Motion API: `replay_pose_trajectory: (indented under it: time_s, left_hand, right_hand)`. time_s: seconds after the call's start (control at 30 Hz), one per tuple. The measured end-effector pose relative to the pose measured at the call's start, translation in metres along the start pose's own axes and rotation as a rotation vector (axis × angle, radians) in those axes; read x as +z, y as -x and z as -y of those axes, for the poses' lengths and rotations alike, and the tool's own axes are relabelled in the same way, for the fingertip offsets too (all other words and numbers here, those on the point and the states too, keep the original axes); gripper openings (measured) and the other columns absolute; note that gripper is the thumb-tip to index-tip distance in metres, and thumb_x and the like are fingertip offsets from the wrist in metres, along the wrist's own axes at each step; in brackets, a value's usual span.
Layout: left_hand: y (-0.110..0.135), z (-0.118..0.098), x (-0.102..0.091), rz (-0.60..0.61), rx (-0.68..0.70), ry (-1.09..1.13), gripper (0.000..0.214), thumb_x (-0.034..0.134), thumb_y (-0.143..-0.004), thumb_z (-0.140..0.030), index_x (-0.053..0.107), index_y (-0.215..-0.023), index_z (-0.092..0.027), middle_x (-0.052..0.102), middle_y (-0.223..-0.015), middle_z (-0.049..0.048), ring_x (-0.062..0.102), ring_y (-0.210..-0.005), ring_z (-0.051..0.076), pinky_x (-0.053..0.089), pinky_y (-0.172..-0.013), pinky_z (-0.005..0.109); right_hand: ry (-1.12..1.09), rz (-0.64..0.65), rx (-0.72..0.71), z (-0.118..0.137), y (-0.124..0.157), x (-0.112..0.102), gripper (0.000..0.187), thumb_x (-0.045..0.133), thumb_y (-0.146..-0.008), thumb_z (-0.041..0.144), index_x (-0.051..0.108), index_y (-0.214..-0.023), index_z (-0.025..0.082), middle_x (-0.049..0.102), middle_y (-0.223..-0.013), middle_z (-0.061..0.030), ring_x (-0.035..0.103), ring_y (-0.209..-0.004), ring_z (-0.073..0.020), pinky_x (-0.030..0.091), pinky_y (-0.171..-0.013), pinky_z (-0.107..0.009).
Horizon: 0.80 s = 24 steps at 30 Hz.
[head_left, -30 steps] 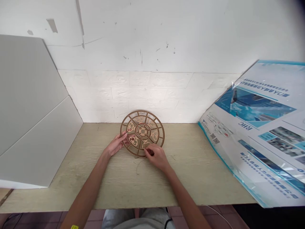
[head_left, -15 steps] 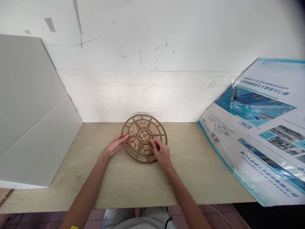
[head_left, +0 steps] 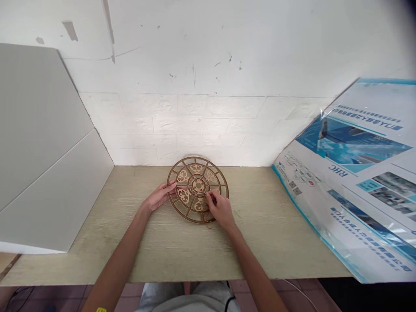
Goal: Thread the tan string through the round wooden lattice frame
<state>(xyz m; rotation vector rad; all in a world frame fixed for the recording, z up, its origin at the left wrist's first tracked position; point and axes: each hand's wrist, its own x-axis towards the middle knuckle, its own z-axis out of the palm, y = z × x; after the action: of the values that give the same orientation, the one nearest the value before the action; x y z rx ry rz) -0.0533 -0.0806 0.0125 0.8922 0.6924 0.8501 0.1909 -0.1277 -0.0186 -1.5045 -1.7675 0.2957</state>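
Observation:
A round openwork disc (head_left: 196, 185) of thin brown laser-cut material lies on the table, with spokes, concentric rings and pale patterned panels. My left hand (head_left: 159, 197) rests at its left side, fingers over the rim. My right hand (head_left: 221, 209) is at its lower right, with the fingertips pinched on the inner rings. The hand covers part of that section. A thin reddish strand (head_left: 208, 225) shows at the disc's lower edge, and I cannot tell what it is.
The pale wood-grain table (head_left: 260, 225) ends at a white brick wall (head_left: 208, 125) behind. A large grey-white panel (head_left: 48, 147) leans at the left. A blue and white printed poster in plastic (head_left: 351, 182) lies at the right.
The disc has shifted slightly right and away from me since the oldest frame, and it looks flatter. My right hand has moved further onto it.

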Motion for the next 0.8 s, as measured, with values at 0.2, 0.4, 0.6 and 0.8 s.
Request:
replay_pose_trajectory:
  time_s: [0.2, 0.4, 0.6, 0.8]
  left_hand:
    - [-0.001, 0.0025, -0.0033, -0.018, 0.0, -0.016, 0.044, 0.069, -0.082, -0.032, 0.062, -0.121, -0.013, 0.067, -0.117, 0.0158, 0.06, -0.113, 0.027, 0.041, -0.103, 0.043]
    - [-0.0007, 0.0027, -0.0033, 0.011, 0.019, -0.003, 0.04, 0.07, -0.08, -0.032, 0.065, -0.115, -0.012, 0.067, -0.116, 0.0155, 0.06, -0.113, 0.028, 0.04, -0.104, 0.042]
    - [0.0012, 0.0004, 0.0015, 0.037, 0.019, -0.036, 0.037, 0.067, -0.083, -0.034, 0.066, -0.113, -0.012, 0.065, -0.12, 0.0153, 0.057, -0.117, 0.028, 0.039, -0.105, 0.042]
    - [0.0027, -0.0029, 0.0045, 0.041, 0.017, -0.044, 0.039, 0.067, -0.083, -0.034, 0.065, -0.116, -0.013, 0.064, -0.121, 0.0151, 0.056, -0.119, 0.028, 0.037, -0.106, 0.041]
  right_hand:
    - [-0.026, -0.01, 0.02, 0.001, 0.0, -0.0002, 0.033, 0.036, -0.094, 0.043, 0.054, -0.076, 0.021, 0.061, -0.066, -0.0025, 0.053, -0.058, -0.0168, 0.035, -0.057, -0.027]
    - [0.008, 0.012, -0.009, 0.0009, 0.0001, -0.0004, 0.033, 0.035, -0.095, 0.042, 0.054, -0.078, 0.021, 0.062, -0.066, -0.003, 0.055, -0.059, -0.0177, 0.034, -0.057, -0.027]
    - [0.009, 0.015, 0.006, 0.0022, -0.0004, -0.0021, 0.03, 0.038, -0.092, 0.04, 0.053, -0.075, 0.021, 0.059, -0.062, -0.0013, 0.052, -0.056, -0.0163, 0.034, -0.056, -0.026]
    - [-0.119, 0.031, 0.062, 0.0028, -0.0031, -0.0081, 0.03, 0.043, -0.087, 0.042, 0.051, -0.067, 0.02, 0.051, -0.057, 0.0014, 0.046, -0.052, -0.0134, 0.034, -0.053, -0.024]
